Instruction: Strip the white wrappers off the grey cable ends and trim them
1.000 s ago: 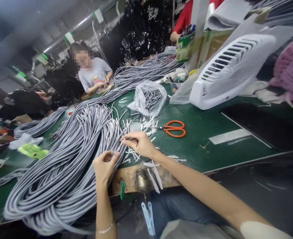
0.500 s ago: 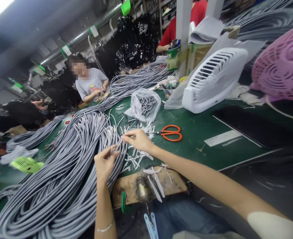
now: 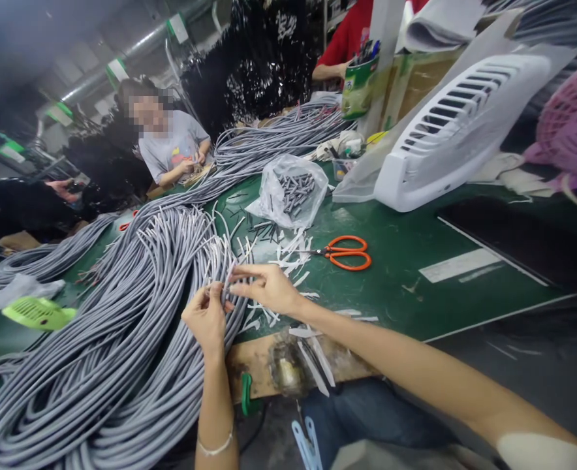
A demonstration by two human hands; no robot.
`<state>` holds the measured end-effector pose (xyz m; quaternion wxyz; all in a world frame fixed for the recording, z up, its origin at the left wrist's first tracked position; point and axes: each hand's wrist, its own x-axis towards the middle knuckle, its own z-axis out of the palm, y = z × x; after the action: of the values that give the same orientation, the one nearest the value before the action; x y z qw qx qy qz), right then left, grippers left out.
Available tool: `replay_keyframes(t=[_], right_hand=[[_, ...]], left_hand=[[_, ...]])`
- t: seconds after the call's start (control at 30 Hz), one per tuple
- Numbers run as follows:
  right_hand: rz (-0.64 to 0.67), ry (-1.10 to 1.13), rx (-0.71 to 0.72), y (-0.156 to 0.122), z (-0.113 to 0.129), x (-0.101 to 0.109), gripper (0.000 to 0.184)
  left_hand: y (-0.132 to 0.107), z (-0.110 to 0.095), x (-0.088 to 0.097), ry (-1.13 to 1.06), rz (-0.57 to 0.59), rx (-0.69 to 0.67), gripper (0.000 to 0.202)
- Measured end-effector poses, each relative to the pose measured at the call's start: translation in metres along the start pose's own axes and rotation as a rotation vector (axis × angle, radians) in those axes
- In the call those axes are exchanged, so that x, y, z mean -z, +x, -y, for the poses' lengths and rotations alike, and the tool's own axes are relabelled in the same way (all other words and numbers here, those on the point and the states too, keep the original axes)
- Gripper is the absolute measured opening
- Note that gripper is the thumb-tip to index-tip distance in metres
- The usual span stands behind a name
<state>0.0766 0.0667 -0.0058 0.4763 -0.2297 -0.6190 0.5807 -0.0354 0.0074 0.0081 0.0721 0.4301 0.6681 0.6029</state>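
Note:
A big bundle of grey cables (image 3: 136, 313) covers the left half of the table, its pale cut ends pointing away from me. At the bundle's right edge my left hand (image 3: 209, 314) is closed, thumb and fingers pinched round the end of one grey cable. My right hand (image 3: 269, 287) meets it from the right, its fingertips pinched at the same cable end; the exact grip is small and partly hidden. Beyond my hands lie white strips of scrap (image 3: 291, 254) and orange-handled scissors (image 3: 344, 252). A clear plastic bag (image 3: 293, 189) of short dark tube pieces stands behind them.
At the near edge is a wooden board (image 3: 254, 359) with a metal fitting and a blue clip (image 3: 307, 444) below. A white fan (image 3: 459, 130), a pink fan (image 3: 572, 124) and a green can (image 3: 359, 88) stand right. A co-worker (image 3: 171, 143) sits across the table.
My hands have come closer together at the cable end, the right one moving slightly left and down. The view has shifted, so the fans and scissors sit farther right.

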Motion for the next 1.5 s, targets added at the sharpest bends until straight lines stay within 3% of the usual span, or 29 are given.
replay_keyframes(t=[0.1,0.23,0.43,0.5,0.57,0.67,0.8,0.93,1.03,1.1,1.3,1.5], right_hand=[[0.015,-0.249,0.097,-0.006,0.001,-0.004,0.015],[0.000,-0.404,0.167,-0.007,0.003,-0.004,0.011],[0.125,-0.523,0.019,-0.004,-0.008,-0.003,0.012],[0.112,-0.573,-0.040,-0.004,-0.010,-0.001,0.012],[-0.002,-0.514,-0.063,-0.004,-0.008,0.002,0.012],[-0.126,-0.226,-0.021,-0.005,0.002,0.008,0.021],[-0.058,-0.047,0.003,-0.008,0.013,0.012,0.030],[-0.102,-0.230,0.029,-0.011,0.016,0.014,0.032],[-0.108,-0.395,0.167,-0.015,0.018,0.013,0.023],[-0.097,-0.451,0.230,-0.019,0.020,0.011,0.027],[0.032,-0.512,0.205,-0.031,0.019,0.006,0.026],[-0.022,-0.489,0.277,-0.031,0.015,0.006,0.028]], left_hand=[[-0.001,0.000,0.000,-0.049,0.053,0.033,0.024],[0.001,0.003,0.001,-0.110,0.074,0.056,0.029],[0.002,0.003,0.005,-0.336,0.192,0.136,0.037],[0.002,0.002,0.007,-0.442,0.252,0.195,0.037],[0.002,0.002,0.008,-0.512,0.317,0.220,0.035],[0.000,0.005,0.009,-0.488,0.368,0.167,0.038],[-0.004,0.009,0.007,-0.290,0.324,0.072,0.029],[-0.009,0.007,0.003,-0.112,0.267,-0.069,0.020],[-0.013,0.002,-0.001,-0.029,0.205,-0.179,0.017],[-0.015,0.001,-0.004,0.000,0.141,-0.223,0.016],[-0.017,0.001,-0.008,0.059,0.031,-0.255,0.015],[-0.018,0.000,-0.007,0.053,0.055,-0.286,0.014]])
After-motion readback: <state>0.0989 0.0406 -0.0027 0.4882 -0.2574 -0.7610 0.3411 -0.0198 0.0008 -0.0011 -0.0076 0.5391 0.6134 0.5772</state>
